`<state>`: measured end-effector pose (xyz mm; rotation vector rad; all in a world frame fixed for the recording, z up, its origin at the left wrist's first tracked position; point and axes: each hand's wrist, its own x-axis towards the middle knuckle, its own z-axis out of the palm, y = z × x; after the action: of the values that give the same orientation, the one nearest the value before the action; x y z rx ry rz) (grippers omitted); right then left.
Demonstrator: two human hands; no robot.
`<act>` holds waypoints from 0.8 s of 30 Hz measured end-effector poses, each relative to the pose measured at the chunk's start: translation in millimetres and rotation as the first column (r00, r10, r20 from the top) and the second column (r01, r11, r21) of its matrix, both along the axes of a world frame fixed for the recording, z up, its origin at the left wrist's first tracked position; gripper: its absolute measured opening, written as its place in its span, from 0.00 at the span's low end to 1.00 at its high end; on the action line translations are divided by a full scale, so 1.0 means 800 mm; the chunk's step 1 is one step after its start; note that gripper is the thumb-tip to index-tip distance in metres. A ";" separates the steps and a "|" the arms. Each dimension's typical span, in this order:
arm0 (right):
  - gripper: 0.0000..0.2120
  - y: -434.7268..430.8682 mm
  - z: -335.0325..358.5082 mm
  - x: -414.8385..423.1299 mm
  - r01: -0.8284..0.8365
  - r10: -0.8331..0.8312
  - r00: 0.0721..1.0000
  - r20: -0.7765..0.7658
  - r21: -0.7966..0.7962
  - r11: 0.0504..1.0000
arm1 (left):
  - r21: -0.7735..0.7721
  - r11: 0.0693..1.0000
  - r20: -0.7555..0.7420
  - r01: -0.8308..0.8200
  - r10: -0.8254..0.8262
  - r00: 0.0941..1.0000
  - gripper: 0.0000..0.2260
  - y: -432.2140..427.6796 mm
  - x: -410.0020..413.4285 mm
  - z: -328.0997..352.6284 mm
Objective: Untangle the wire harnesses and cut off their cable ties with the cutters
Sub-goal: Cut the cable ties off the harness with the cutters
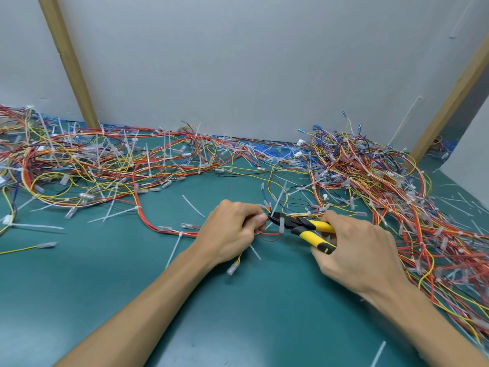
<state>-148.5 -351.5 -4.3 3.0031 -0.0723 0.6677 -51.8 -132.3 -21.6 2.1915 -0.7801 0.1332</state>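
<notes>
Mid-frame, the left hand [232,231] pinches a harness [268,234], the right hand [354,250] grips the cutters [304,225] at its cable tie [278,201]; tied heaps [105,160] left and right await.

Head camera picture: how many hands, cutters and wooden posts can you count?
Hands: 2, the left hand pinching a wire harness, the right hand gripping the cutters
Cutters: 1
Wooden posts: 2, the left post and the right post
Total: 5
</notes>
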 end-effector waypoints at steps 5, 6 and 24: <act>0.18 -0.002 0.000 0.002 0.030 -0.025 0.994 -0.106 0.049 0.998 | 0.001 1.000 0.002 0.010 -0.010 1.000 0.11 0.000 -0.001 0.000; 0.17 -0.002 -0.001 0.003 0.034 -0.028 0.993 -0.112 0.056 0.998 | 0.000 1.000 0.004 0.010 -0.010 1.000 0.11 0.000 -0.002 0.000; 0.15 -0.001 -0.006 0.005 -0.016 0.026 0.999 -0.035 0.256 0.967 | 0.008 1.000 0.108 -0.012 0.011 0.994 0.11 0.001 -0.003 -0.001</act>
<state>-144.5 -351.9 -9.3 3.2667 -0.1345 0.6483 -54.0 -131.6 -22.0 2.2118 -0.8293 0.2563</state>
